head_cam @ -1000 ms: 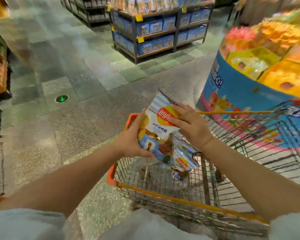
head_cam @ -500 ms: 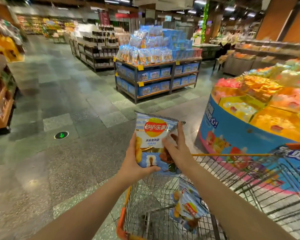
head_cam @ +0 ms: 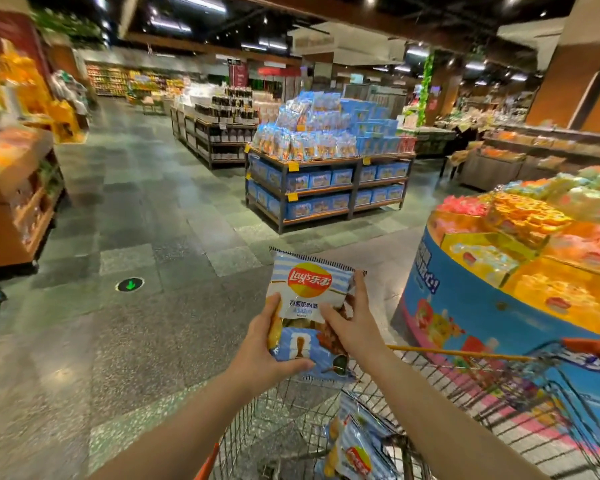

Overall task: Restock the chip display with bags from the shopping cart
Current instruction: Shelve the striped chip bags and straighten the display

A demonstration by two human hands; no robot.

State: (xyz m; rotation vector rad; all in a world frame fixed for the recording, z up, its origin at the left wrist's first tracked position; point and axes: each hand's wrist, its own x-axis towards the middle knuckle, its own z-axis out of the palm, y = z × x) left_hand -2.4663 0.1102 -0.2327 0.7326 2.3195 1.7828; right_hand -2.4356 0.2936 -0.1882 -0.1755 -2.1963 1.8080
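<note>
Between both hands: chip bag (head_cam: 307, 308), upright above the shopping cart (head_cam: 499, 393).
Fingers: left hand (head_cam: 262, 351) and right hand (head_cam: 352, 327) pinch its sides.
Risk: slick film could slip, dropping the bag back into the cart.

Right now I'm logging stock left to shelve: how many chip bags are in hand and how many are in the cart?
Chip bags held up in both hands: 1
Chip bags visible in the shopping cart: 1; more may lie hidden below the frame
Total visible: 2
</note>
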